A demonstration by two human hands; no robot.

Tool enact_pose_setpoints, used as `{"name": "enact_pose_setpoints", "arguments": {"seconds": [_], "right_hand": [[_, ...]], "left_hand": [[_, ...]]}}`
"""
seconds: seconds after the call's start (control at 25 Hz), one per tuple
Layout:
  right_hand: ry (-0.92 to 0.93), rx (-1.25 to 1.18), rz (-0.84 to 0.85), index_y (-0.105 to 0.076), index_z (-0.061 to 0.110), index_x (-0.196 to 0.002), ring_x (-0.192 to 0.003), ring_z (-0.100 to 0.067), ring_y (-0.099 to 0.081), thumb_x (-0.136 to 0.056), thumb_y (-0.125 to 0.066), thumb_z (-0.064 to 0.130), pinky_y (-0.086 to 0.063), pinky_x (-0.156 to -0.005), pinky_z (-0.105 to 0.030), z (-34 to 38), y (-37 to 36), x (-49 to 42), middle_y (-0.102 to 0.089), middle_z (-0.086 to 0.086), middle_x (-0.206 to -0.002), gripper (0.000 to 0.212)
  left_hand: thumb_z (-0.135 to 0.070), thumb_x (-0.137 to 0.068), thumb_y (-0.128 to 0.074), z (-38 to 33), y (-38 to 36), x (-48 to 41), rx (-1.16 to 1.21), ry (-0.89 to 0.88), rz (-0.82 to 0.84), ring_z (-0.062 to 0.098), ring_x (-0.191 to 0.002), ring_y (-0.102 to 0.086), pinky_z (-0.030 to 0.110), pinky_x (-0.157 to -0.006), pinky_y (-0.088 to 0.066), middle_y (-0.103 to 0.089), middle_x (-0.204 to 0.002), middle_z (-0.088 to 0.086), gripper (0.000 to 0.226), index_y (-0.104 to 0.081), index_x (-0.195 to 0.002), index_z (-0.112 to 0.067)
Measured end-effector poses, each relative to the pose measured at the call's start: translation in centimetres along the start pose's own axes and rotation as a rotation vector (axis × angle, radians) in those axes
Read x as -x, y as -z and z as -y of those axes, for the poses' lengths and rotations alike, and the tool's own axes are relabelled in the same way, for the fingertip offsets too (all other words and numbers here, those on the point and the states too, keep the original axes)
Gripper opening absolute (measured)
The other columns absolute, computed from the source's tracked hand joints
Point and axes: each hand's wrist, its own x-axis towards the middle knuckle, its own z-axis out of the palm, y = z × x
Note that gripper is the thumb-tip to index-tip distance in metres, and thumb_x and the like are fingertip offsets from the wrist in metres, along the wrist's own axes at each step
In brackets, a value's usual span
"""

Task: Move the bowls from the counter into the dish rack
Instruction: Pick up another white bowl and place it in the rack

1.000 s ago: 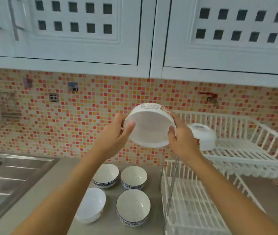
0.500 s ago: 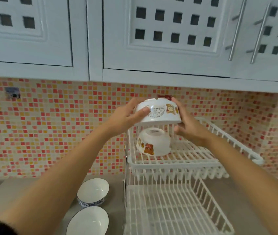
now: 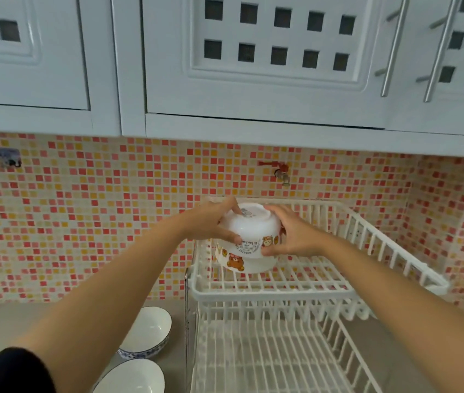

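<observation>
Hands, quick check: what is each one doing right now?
Left hand: closed on the left side of the upside-down bear-print bowl.
Right hand: closed on the same bowl's right side, over the rack's upper tier.

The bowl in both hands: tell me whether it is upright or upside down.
Upside down. The bear-print bowl shows its foot ring on top, held by the left hand and right hand, over another bowl.

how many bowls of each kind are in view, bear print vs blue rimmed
Bear-print bowls: 2, the upper bowl held upside down by both hands over the lower bowl in the dish rack.
Blue-rimmed bowls: 2, far one and near one, on the counter.
Total: 4
</observation>
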Motion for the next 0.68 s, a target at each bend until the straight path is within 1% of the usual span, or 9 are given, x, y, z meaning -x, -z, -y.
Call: {"name": "enact_pose_setpoints", "arguments": {"seconds": [0.12, 0.16, 0.2, 0.28, 0.36, 0.4, 0.48, 0.56, 0.68], "right_hand": [[-0.021, 0.018, 0.056, -0.016, 0.026, -0.146, -0.131, -0.014, -0.034, -0.065, -0.080, 0.048, -0.036, -0.109, -0.035, -0.4, -0.6, -0.3, -0.024, 0.009, -0.146, 0.106], [-0.020, 0.024, 0.073, -0.016, 0.026, -0.146, -0.128, -0.012, -0.034, -0.067, -0.080, 0.046, -0.036, -0.106, -0.030, -0.4, -0.7, -0.3, -0.024, 0.008, -0.147, 0.103], [-0.022, 0.041, 0.098, -0.015, 0.026, -0.146, -0.125, -0.010, -0.034, -0.069, -0.079, 0.044, -0.036, -0.103, -0.027, -0.2, -0.7, -0.2, -0.024, 0.007, -0.148, 0.102], [-0.027, 0.096, 0.147, -0.011, 0.026, -0.147, -0.129, -0.011, -0.031, -0.070, -0.077, 0.046, -0.033, -0.105, -0.028, 0.2, -0.6, -0.1, -0.016, 0.008, -0.153, 0.104], [-0.049, 0.167, 0.150, -0.002, 0.025, -0.150, -0.144, -0.017, -0.016, -0.070, -0.073, 0.055, -0.025, -0.115, -0.036, 0.8, -0.3, -0.1, 0.000, 0.007, -0.159, 0.111], [-0.053, 0.193, 0.124, 0.001, 0.024, -0.150, -0.146, -0.017, -0.009, -0.073, -0.068, 0.057, -0.019, -0.118, -0.038, 1.5, 0.0, -0.1, 0.004, 0.005, -0.159, 0.109], [-0.017, 0.216, 0.032, 0.000, 0.023, -0.151, -0.147, -0.017, -0.007, -0.083, -0.054, 0.058, -0.015, -0.117, -0.037, 3.9, 0.3, 0.0, 0.003, 0.003, -0.160, 0.093], [0.026, 0.193, -0.037, -0.005, 0.021, -0.151, -0.146, -0.018, -0.013, -0.091, -0.043, 0.055, -0.017, -0.116, -0.037, 7.2, -0.2, -0.3, -0.004, 0.001, -0.160, 0.078], [0.110, 0.202, -0.042, -0.010, 0.017, -0.151, -0.144, -0.021, -0.020, -0.095, -0.035, 0.050, -0.021, -0.116, -0.039, 12.9, -2.9, -2.5, -0.011, -0.004, -0.159, 0.069]], "left_hand": [[-0.043, -0.078, -0.071, -0.1, -0.7, -0.1, -0.032, 0.043, 0.059, 0.024, -0.102, -0.052, 0.029, -0.073, -0.047, -0.048, -0.115, 0.004, 0.063, -0.036, -0.127, -0.026], [-0.042, -0.079, -0.070, -0.3, -0.8, -0.2, -0.062, 0.046, 0.071, 0.025, -0.102, -0.050, 0.026, -0.067, -0.045, -0.047, -0.114, 0.004, 0.063, -0.035, -0.129, -0.024], [-0.042, -0.080, -0.069, -0.5, -0.8, -0.3, -0.098, 0.048, 0.085, 0.026, -0.104, -0.050, 0.026, -0.066, -0.044, -0.048, -0.116, 0.006, 0.065, -0.034, -0.131, -0.023], [-0.044, -0.079, -0.069, -0.7, -0.7, -0.2, -0.169, 0.049, 0.108, 0.029, -0.114, -0.048, 0.031, -0.079, -0.044, -0.048, -0.130, 0.010, 0.071, -0.031, -0.135, -0.023], [-0.048, -0.078, -0.068, -0.9, -0.2, 0.3, -0.216, 0.045, 0.094, 0.029, -0.125, -0.044, 0.040, -0.094, -0.042, -0.043, -0.142, 0.009, 0.080, -0.025, -0.141, -0.024], [-0.048, -0.079, -0.067, -1.0, 0.2, 0.7, -0.226, 0.030, 0.063, 0.029, -0.128, -0.043, 0.042, -0.100, -0.039, -0.041, -0.146, 0.008, 0.081, -0.023, -0.143, -0.024], [-0.045, -0.085, -0.060, -0.9, 1.3, 2.1, -0.241, 0.013, -0.014, 0.029, -0.131, -0.042, 0.043, -0.105, -0.037, -0.040, -0.148, 0.009, 0.074, -0.023, -0.145, -0.022], [-0.042, -0.092, -0.050, 0.3, 2.7, 4.1, -0.289, 0.017, -0.078, 0.029, -0.132, -0.043, 0.040, -0.108, -0.035, -0.038, -0.150, 0.010, 0.066, -0.022, -0.146, -0.017], [-0.044, -0.097, -0.036, 4.4, 4.5, 7.9, -0.348, 0.142, -0.132, 0.030, -0.134, -0.041, 0.042, -0.110, -0.034, -0.035, -0.151, 0.011, 0.060, -0.022, -0.147, -0.014]]}}
